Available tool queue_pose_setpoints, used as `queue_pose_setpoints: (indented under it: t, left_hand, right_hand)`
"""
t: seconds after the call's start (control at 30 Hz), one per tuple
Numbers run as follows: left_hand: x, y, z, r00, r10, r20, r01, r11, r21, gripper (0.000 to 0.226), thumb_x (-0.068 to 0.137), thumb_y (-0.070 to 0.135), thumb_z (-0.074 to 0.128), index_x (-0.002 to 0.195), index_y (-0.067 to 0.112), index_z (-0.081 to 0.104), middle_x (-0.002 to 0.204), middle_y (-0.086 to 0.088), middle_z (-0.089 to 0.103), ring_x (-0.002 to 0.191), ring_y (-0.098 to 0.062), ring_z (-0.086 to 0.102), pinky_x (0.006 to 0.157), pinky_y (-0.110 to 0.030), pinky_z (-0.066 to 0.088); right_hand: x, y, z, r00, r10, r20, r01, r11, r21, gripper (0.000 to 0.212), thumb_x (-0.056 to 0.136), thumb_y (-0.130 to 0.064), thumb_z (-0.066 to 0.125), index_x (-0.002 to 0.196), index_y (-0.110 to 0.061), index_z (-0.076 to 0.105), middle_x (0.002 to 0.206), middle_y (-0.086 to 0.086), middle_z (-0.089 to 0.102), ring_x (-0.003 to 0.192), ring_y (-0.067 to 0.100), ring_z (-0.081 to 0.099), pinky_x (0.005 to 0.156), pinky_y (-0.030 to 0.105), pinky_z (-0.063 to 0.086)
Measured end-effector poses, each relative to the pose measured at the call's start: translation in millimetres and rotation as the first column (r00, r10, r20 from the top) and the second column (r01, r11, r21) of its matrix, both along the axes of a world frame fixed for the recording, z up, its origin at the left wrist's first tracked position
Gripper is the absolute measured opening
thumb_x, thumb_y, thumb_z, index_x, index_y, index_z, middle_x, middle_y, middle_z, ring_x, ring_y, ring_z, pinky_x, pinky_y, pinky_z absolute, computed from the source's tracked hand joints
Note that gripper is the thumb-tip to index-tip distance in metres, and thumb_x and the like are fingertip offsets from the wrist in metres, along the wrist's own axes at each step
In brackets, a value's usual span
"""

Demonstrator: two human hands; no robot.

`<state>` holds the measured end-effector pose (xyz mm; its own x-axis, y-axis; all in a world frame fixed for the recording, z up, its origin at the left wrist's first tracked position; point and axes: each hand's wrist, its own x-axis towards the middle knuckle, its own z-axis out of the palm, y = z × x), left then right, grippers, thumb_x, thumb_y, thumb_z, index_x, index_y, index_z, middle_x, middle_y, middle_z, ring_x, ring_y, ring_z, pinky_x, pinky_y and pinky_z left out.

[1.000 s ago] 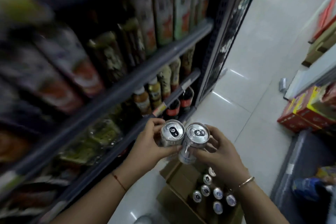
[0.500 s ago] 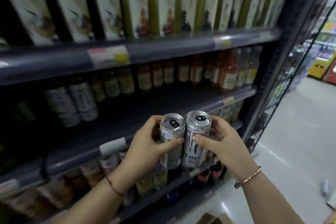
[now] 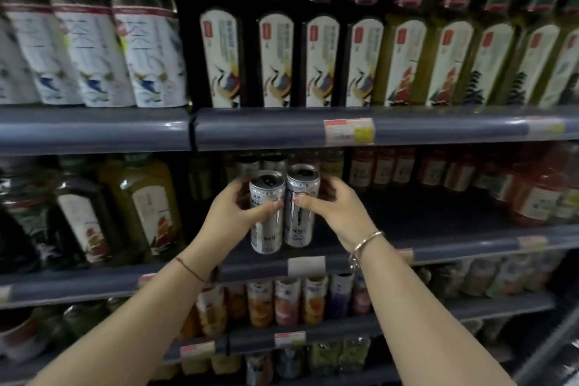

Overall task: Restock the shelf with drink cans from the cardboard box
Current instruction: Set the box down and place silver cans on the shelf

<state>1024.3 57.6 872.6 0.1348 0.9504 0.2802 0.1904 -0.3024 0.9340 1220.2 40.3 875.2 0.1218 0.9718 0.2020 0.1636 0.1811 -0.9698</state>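
- Currently, left hand (image 3: 233,213) is wrapped around the left silver can (image 3: 266,213); right hand (image 3: 332,207) is wrapped around the right silver can (image 3: 301,207).
- Both cans are upright, touching side by side at frame center, above the front edge of the middle shelf (image 3: 438,247).
- Two similar cans (image 3: 261,163) stand behind them, deeper on that shelf.
- Upper shelf (image 3: 266,128) carries tall labelled bottles (image 3: 275,41).
- Lower frame: further shelves with smaller bottles; lighting is dim.

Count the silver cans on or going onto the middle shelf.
4 visible. One in the left hand: left silver can. One in the right hand: right silver can. Two more cans stand behind on the middle shelf. Others may be hidden further back.
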Motion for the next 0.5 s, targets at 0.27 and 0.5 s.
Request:
queue_pose_setpoints:
  t: [0.27, 0.5]
  left_hand:
    - [-17, 43, -22, 0.992, 0.122, -0.004, -0.122, 0.992, -0.038, 0.056, 0.069, 0.034, 0.083, 0.118, 0.03, 0.055, 0.101, 0.021, 0.061, 0.101, -0.004, 0.059, 0.081, -0.021, 0.048]
    - [-18, 58, -25, 0.993, 0.076, -0.087, -0.081, 0.995, -0.055, 0.058, 0.075, 0.04, 0.076, 0.126, 0.024, 0.054, 0.118, 0.012, 0.06, 0.107, -0.008, 0.057, 0.079, -0.019, 0.045]
  right_hand:
    - [-26, 55, -20, 0.997, -0.026, 0.067, 0.03, 0.998, -0.063, 0.071, 0.06, -0.037, 0.086, 0.124, -0.027, 0.057, 0.124, -0.005, 0.062, 0.114, 0.014, 0.057, 0.099, 0.038, 0.048]
    - [-25, 69, -30, 0.993, 0.019, 0.114, -0.012, 0.998, -0.065, 0.074, 0.057, -0.051, 0.08, 0.124, -0.03, 0.056, 0.126, -0.005, 0.063, 0.116, 0.014, 0.058, 0.1, 0.044, 0.048]
